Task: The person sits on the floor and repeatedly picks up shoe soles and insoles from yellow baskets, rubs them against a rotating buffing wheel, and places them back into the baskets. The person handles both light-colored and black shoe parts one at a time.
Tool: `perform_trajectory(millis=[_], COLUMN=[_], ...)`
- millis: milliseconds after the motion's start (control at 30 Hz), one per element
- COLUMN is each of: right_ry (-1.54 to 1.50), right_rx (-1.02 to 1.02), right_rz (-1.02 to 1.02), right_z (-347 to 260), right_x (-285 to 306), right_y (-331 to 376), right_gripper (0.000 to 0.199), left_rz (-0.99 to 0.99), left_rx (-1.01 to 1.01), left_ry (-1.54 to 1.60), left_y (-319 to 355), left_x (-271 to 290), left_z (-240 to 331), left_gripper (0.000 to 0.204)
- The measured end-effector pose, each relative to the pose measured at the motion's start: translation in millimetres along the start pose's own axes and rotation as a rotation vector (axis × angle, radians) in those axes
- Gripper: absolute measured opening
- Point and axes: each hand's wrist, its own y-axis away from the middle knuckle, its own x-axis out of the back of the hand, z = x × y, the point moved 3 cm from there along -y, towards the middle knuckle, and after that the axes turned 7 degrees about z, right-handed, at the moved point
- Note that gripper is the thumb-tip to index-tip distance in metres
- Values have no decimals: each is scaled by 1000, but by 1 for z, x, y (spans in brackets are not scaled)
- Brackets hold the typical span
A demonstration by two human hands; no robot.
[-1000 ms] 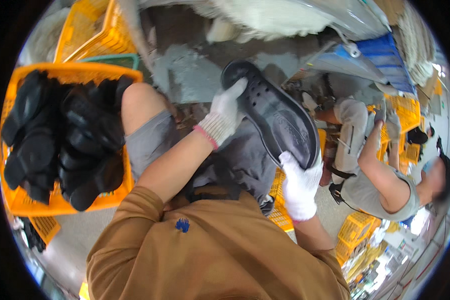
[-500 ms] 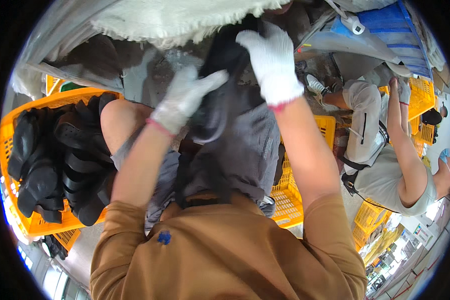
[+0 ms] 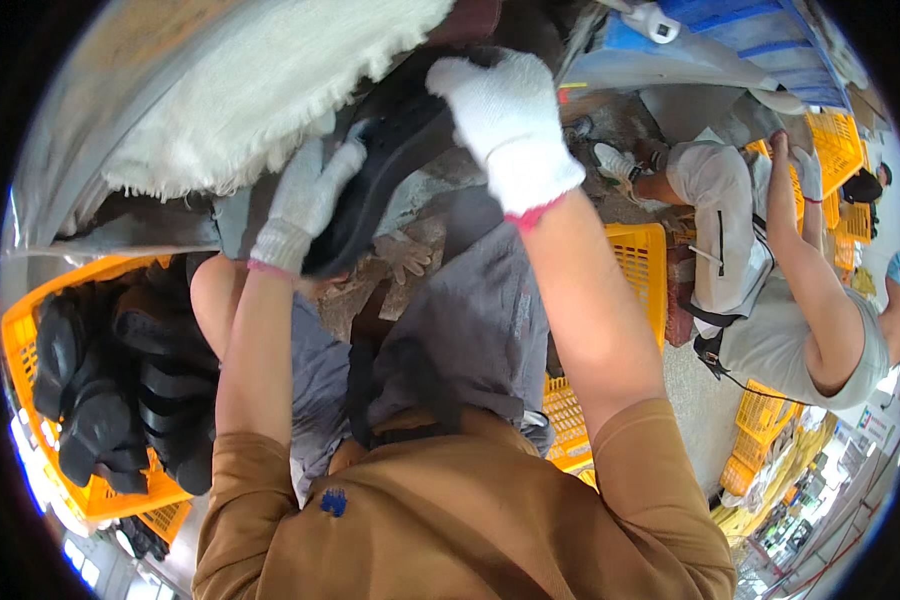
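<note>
Between my hands is a black clog, tilted, its long side edge toward me and holes in its upper part. My left hand, in a white knit glove, grips the lower left end. My right hand, gloved the same way, is closed on the upper right end; its fingertips are partly hidden. Just above and left of the clog hangs a thick white cloth with a frayed edge, close to the shoe; I cannot tell whether they touch.
A yellow crate full of black clogs stands at my left. Another yellow crate is by my right leg. A seated co-worker is at the right. Below the clog lies a dirty glove-like thing.
The black clog, blurred over my lap before, has come up and left toward the frayed white cloth. Both hands have moved left with it, and my left hand has closed on its end.
</note>
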Motion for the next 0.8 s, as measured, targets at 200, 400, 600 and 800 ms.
perform_trajectory(millis=[200, 400, 600, 800], right_ry=[26, 684, 145, 242], right_rx=[396, 637, 475, 211], right_rz=[150, -200, -98, 74], right_z=[-58, -75, -75, -105], right_x=[48, 54, 1, -37], right_y=[84, 123, 185, 86], right_gripper=[74, 55, 50, 33], left_rz=[-228, -470, -86, 317], left_rx=[332, 276, 578, -302], left_ry=[1155, 1012, 1664, 639], left_y=[8, 18, 44, 16], left_x=[-86, -70, -30, -19], left_z=[25, 8, -10, -1], left_gripper=[56, 52, 80, 52])
